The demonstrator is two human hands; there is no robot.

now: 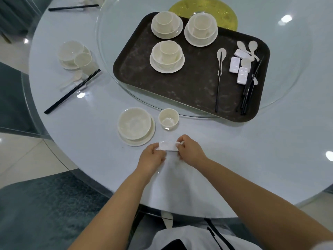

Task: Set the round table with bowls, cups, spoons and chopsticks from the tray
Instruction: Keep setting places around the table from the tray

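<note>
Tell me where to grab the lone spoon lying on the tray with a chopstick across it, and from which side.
Take the spoon by its handle, the narrow end nearest you, coming from above with fingers on its two long edges. It lies flat on the tray, bowl end pointing away, so nothing gives hold from the side. The black chopstick runs along it, so it would probably be easier to lift that off first.

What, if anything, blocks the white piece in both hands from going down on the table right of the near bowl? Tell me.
Nothing visible does. The left hand and right hand pinch the white piece just above bare table. The near bowl sits to the left and the cup beyond; neither lies beneath it.
</note>
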